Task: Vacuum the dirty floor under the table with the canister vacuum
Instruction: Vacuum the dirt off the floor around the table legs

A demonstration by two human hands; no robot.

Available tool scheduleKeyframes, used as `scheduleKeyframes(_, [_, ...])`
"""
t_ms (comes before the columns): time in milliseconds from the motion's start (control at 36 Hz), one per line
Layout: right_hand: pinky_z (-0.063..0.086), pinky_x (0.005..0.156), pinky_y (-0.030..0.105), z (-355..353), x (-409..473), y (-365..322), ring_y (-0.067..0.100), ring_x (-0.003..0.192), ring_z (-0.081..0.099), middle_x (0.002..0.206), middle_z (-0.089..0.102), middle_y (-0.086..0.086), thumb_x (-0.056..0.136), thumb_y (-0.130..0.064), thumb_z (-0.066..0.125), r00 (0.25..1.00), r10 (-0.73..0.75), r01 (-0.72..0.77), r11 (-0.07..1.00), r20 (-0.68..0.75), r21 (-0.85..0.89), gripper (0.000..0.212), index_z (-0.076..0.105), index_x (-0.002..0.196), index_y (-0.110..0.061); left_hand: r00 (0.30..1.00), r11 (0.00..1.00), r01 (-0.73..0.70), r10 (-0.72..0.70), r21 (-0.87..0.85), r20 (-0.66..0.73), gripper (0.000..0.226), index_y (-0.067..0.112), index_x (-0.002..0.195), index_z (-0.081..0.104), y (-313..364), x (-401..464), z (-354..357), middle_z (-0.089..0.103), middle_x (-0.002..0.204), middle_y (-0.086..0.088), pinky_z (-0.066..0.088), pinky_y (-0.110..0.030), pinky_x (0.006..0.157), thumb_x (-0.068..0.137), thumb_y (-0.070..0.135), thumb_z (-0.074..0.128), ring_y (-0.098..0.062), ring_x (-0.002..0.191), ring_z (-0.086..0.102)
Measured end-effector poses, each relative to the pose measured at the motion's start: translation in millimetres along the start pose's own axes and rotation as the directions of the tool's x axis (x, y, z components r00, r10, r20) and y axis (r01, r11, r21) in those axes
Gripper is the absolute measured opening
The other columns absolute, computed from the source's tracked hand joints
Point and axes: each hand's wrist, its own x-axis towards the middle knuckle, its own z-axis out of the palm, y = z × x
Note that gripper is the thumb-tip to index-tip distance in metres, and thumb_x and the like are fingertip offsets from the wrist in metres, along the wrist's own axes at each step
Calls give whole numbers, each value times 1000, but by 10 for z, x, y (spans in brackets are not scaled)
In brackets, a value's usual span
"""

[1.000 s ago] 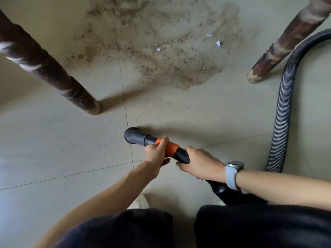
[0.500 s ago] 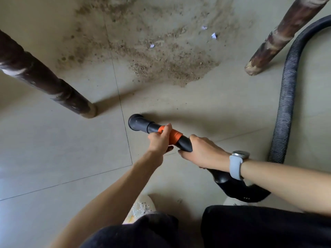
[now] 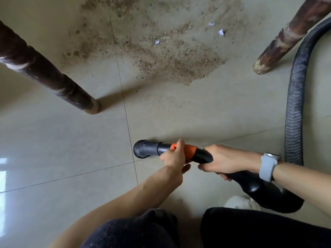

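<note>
1. Since the last frame we've pulled the nozzle [image 3: 143,149] back toward us; the dirt patch [image 3: 168,56] now lies further from its mouth.
2. Our left hand [image 3: 174,155] is wrapped around the orange collar [image 3: 189,151] of the vacuum wand [image 3: 202,155]; fingers closed on it.
3. Our right hand [image 3: 225,161] grips the black curved handle just behind that; grey watch [image 3: 267,166] on the wrist.
4. Nozzle points left, low over clean tile, at a grout line.
5. Ribbed hose [image 3: 295,104] runs from the handle up the right side.
6. Dirt sits far centre, between two dark table legs [image 3: 53,81], with three small paper scraps [image 3: 221,32] in it.
7. White shoe [image 3: 240,203] near right.
</note>
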Motion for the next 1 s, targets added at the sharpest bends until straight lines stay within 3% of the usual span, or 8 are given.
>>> scheduleKeyframes(139, [38, 42, 22, -48, -9, -23, 21, 39, 52, 53, 53, 5, 85, -26, 55, 998, 36, -41, 993, -50, -112, 18, 44, 81, -13, 1000, 1000, 19, -19, -24, 18, 52, 3, 127, 42, 17, -22, 27, 54, 126, -16, 47, -25, 47, 91, 37, 56, -14, 66, 61])
scheduleKeyframes(278, [34, 51, 30, 80, 52, -103, 18, 60, 51, 74, 53, -3, 85, -43, 57, 939, 4, -94, 965, -344, -244, 33, 32, 74, -23, 992, 992, -124, 125, -14, 28, 59, 4, 132, 39, 206, 70, -23, 54, 126, -15, 47, -25, 51, 89, 41, 58, -24, 102, 61])
scheduleKeyframes(389, [35, 50, 29, -39, 83, -195, 18, 59, 51, 74, 54, -1, 86, -41, 56, 905, 20, -115, 974, -426, -197, 31, 34, 75, -23, 978, 988, -154, 153, -4, 140, 50, 8, 127, 46, 497, 60, 20, 58, 116, -12, 49, -27, 55, 90, 39, 58, -19, 81, 60])
scheduleKeyframes(500, [36, 49, 26, -121, 9, -170, 16, 54, 52, 75, 56, 0, 86, -42, 56, 897, 54, -139, 976, -439, -165, 30, 35, 76, -22, 967, 987, -157, 148, 30, 205, 41, 9, 119, 49, 561, 43, 117, 58, 104, -10, 50, -28, 58, 91, 38, 58, -18, 78, 59])
scheduleKeyframes(611, [37, 51, 28, -86, -109, -1, 16, 59, 53, 77, 55, -1, 85, -43, 55, 898, 101, -197, 962, -428, -187, 30, 36, 79, -21, 959, 990, -134, 118, 47, 258, 45, 10, 125, 47, 358, 26, 220, 59, 99, -6, 48, -28, 57, 92, 40, 56, -15, 72, 60])
scheduleKeyframes(722, [33, 50, 27, -23, -196, 97, 13, 61, 49, 75, 52, -4, 86, -46, 54, 876, 124, -243, 948, -465, -207, 33, 33, 75, -23, 957, 991, -120, 102, 52, 272, 53, 9, 129, 45, 244, 19, 297, 58, 108, -9, 47, -27, 55, 90, 42, 57, -16, 76, 59])
scheduleKeyframes(806, [33, 50, 27, -84, -192, 79, 14, 60, 50, 73, 53, -3, 86, -46, 55, 867, 127, -235, 957, -481, -170, 33, 34, 75, -23, 953, 990, -131, 109, 57, 283, 46, 9, 124, 47, 354, 7, 354, 59, 103, -9, 48, -28, 57, 91, 39, 58, -17, 76, 58])
scheduleKeyframes(1000, [49, 53, 31, -197, 88, -112, 20, 52, 60, 75, 60, 1, 86, -41, 57, 876, 112, -149, 988, -470, -43, 27, 42, 86, -19, 948, 964, -245, 216, 102, 233, 40, 10, 116, 48, 714, 173, 298, 58, 93, -9, 46, -29, 57, 91, 41, 57, -18, 68, 58])
